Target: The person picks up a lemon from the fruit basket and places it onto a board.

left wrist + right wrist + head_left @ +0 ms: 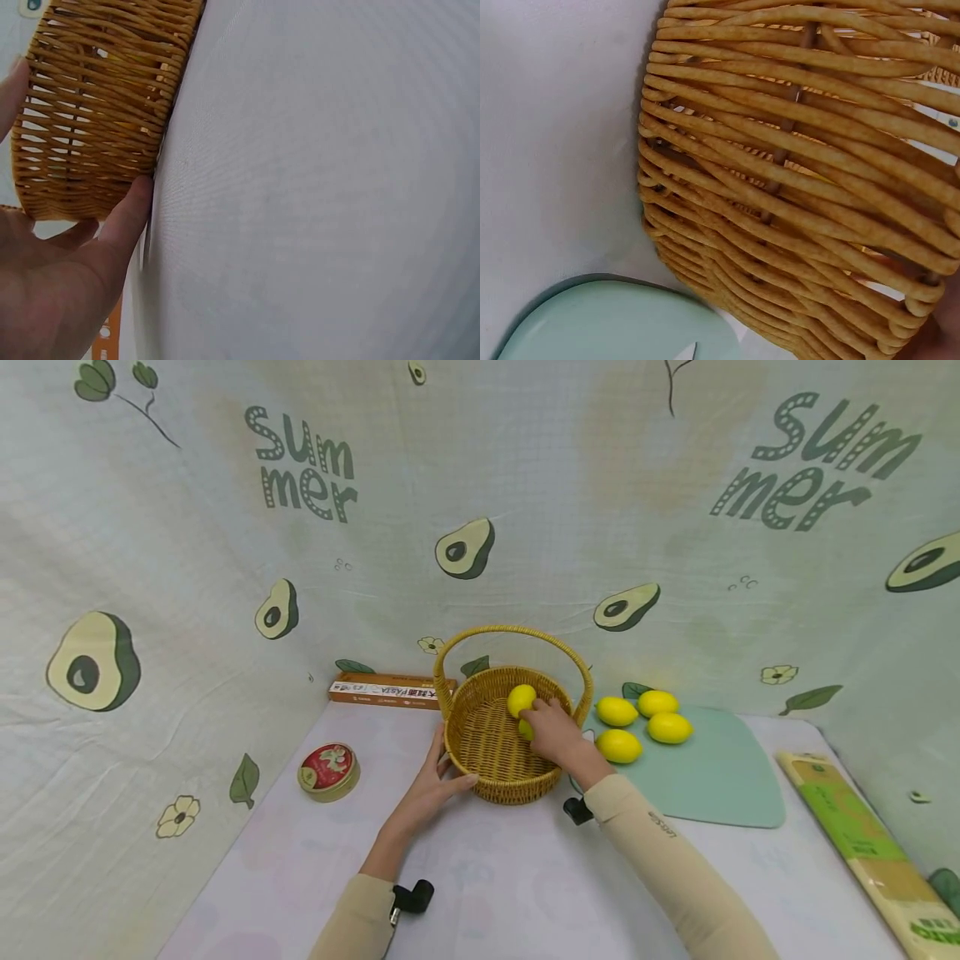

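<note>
A wicker basket [497, 789] with a tall arched handle stands upright on the table. My left hand [426, 789] holds its left side from outside, thumb by the front rim; in the left wrist view a finger reaches low on the woven wall [97, 112]. Inside the basket, my right hand [553, 731] grips a lemon [526, 730], mostly covered by the fingers. Another lemon [521, 700] lies beside it, close to the fingertips. In the right wrist view the basket wall [780, 172] hides most of this hand.
Several lemons [618, 746] lie on a pale green cutting board [720, 777] right of the basket. A pasta box [390, 691] lies behind on the left, a round red-lidded tin [328, 772] nearer. A long noodle packet [862, 839] lies at the right edge.
</note>
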A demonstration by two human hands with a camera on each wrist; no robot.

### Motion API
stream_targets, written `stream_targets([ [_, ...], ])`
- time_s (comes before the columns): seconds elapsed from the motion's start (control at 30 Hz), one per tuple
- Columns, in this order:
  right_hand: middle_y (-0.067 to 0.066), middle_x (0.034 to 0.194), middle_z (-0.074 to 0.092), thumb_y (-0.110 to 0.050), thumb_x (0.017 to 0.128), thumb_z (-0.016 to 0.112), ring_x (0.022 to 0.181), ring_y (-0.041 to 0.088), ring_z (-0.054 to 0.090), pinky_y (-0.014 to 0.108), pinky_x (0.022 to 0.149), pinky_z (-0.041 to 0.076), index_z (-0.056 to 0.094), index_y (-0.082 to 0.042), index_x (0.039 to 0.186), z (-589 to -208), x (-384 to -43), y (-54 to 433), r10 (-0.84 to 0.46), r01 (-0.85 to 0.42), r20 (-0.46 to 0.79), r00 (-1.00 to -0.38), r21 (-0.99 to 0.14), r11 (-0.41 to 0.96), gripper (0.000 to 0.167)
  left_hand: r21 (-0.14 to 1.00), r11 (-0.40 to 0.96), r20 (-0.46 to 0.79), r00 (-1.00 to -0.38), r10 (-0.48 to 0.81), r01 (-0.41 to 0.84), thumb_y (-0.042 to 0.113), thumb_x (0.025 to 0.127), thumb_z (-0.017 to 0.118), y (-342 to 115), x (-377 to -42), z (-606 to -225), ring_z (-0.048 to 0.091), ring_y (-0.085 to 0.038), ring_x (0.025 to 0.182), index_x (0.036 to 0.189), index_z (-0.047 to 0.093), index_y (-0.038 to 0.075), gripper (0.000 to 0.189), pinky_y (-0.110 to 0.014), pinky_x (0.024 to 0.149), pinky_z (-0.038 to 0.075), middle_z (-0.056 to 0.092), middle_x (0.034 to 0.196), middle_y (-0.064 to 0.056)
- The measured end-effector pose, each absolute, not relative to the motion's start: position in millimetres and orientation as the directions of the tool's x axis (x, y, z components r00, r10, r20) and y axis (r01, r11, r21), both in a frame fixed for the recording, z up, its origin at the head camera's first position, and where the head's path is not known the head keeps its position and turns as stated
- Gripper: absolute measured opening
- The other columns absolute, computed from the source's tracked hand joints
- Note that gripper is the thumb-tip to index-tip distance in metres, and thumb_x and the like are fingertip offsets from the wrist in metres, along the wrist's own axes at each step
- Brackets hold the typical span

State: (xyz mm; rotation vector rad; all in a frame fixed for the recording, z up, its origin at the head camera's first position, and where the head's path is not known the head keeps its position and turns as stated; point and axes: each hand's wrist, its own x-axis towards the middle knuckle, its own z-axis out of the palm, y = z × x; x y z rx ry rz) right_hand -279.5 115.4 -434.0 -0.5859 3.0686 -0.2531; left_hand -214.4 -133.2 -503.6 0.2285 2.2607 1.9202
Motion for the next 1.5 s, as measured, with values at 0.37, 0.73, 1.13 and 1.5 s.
stream_targets([
  [0.37,0.016,0.134,0.054,-0.010,0.088,0.067,0.105,0.031,0.056,0.045,0.086,0.053,0.063,-0.012,0.133,-432.9,-272.9,115.2,-0.397,-0.387,-0.028,-0.917,-0.167,0.907,0.045,0.987,0.160,-0.032,-0.975,0.220,0.003,0.030,0.086,0.079,-132.3,-214.3,-503.9,0.020,-0.039,0.152,0.152,-0.002,0.055,0.107,-0.061,0.120,0.022,0.008,0.167,0.000],
  [0.73,0.013,0.140,0.056,-0.008,0.086,0.064,0.124,0.035,0.054,0.048,0.096,0.052,0.063,-0.011,0.133,-433.0,-260.8,120.1,-0.447,-0.437,-0.013,-0.894,-0.185,0.880,0.047,0.988,0.151,-0.038,-0.973,0.227,-0.003,0.028,0.087,0.078,-131.1,-211.7,-502.0,0.019,-0.039,0.152,0.151,-0.002,0.055,0.106,-0.061,0.120,0.022,0.006,0.168,0.001],
  [1.13,0.009,0.135,0.057,-0.015,0.084,0.064,0.117,0.029,0.054,0.042,0.080,0.054,0.063,-0.016,0.135,-419.0,-243.4,130.2,-0.483,-0.487,0.067,-0.873,-0.159,0.859,0.051,0.988,0.157,-0.033,-0.973,0.228,0.003,0.027,0.087,0.078,-132.1,-214.6,-501.7,0.020,-0.039,0.152,0.152,-0.003,0.054,0.107,-0.059,0.119,0.026,0.006,0.168,-0.001],
  [1.5,0.009,0.124,0.059,-0.016,0.078,0.067,0.103,0.026,0.053,0.034,0.073,0.048,0.065,-0.015,0.131,-399.5,-220.7,151.1,-0.523,-0.543,0.155,-0.838,-0.157,0.825,0.053,0.990,0.142,-0.048,-0.971,0.234,-0.015,0.029,0.086,0.079,-132.3,-214.0,-501.8,0.020,-0.037,0.152,0.150,-0.003,0.059,0.107,-0.056,0.118,0.031,0.006,0.167,0.002],
])
